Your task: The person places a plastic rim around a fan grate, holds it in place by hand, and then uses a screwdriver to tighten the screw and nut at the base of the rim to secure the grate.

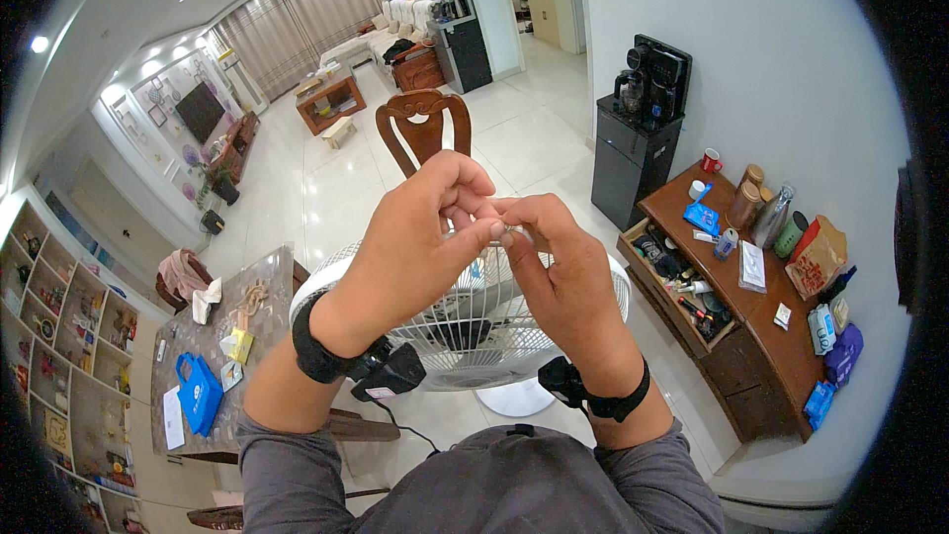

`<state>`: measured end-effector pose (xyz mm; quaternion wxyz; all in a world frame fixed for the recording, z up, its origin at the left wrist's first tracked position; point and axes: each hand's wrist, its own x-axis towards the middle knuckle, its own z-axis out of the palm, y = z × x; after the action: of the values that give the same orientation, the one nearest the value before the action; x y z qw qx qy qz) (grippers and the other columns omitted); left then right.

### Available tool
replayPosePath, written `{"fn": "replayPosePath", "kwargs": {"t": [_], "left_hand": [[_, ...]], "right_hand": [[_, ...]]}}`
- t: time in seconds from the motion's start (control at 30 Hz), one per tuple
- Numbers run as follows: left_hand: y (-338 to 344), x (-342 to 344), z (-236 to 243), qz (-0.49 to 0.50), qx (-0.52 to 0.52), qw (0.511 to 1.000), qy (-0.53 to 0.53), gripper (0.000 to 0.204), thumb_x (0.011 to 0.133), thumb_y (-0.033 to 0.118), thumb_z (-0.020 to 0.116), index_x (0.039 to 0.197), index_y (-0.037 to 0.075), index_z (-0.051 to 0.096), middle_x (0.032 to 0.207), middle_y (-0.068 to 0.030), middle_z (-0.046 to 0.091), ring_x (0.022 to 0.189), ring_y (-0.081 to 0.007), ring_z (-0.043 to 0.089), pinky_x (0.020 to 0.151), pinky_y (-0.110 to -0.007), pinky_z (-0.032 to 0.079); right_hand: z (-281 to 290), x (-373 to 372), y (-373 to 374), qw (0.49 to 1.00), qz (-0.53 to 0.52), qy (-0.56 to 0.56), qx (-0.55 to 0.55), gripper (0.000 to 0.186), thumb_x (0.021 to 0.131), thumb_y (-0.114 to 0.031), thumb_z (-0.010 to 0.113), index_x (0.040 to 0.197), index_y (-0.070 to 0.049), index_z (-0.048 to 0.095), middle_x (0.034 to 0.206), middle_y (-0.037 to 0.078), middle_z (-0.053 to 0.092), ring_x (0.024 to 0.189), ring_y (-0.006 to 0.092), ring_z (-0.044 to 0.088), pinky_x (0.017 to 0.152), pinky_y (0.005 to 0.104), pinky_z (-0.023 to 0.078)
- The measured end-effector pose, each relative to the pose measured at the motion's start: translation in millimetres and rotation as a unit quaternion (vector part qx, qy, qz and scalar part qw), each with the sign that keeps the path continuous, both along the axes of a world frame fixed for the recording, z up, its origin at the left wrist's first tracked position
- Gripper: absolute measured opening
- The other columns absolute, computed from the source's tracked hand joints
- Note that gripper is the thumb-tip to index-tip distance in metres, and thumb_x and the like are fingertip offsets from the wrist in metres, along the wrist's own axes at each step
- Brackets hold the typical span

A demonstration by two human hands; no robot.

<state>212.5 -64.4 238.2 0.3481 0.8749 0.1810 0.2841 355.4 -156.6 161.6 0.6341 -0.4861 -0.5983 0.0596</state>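
Observation:
My left hand [423,237] and my right hand [554,272] meet in the middle of the view, raised over a standing fan with a white wire grille [460,321]. Their thumb and index fingertips are pinched together around a tiny object [506,230], too small and hidden to name. The other fingers of my left hand curl toward the palm. The fan's round white base [514,400] rests on the tiled floor below. Both wrists wear black straps with small devices, and a dark cable hangs down near the left one.
A wooden chair [423,111] stands beyond the fan. At left are a table [257,277] with a blue bag [198,396] and cubby shelves [49,336]. At right are a dark drink machine [633,158] and a wooden cabinet [741,396] with an open drawer [662,287], bottles and packets.

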Motion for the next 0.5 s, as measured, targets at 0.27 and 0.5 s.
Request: {"fn": "replayPosePath", "kwargs": {"t": [0.27,0.5], "left_hand": [[5.0,-16.3,13.2,-0.042,0.080,0.996,0.027,0.017,0.091,0.007,0.067,0.107,0.001,0.066,0.099,-0.0057,0.066,0.092,-0.0150,0.063,0.081,-0.029,0.050],[5.5,-20.8,11.2,-0.027,0.083,0.995,0.049,0.016,0.089,0.007,0.071,0.104,0.003,0.068,0.098,-0.0067,0.065,0.091,-0.0170,0.062,0.081,-0.030,0.049]], "right_hand": [[0.2,0.4,-0.1,1.000,0.009,0.004,0.003,0.023,0.092,-0.002,0.060,0.114,-0.006,0.057,0.113,0.016,0.067,0.104,0.0399,0.062,0.087,0.0451,0.051],[-2.0,0.5,2.8,1.000,0.000,0.003,0.007,0.024,0.092,-0.003,0.061,0.116,-0.007,0.056,0.113,0.017,0.067,0.102,0.0402,0.063,0.085,0.0457,0.052]]}}
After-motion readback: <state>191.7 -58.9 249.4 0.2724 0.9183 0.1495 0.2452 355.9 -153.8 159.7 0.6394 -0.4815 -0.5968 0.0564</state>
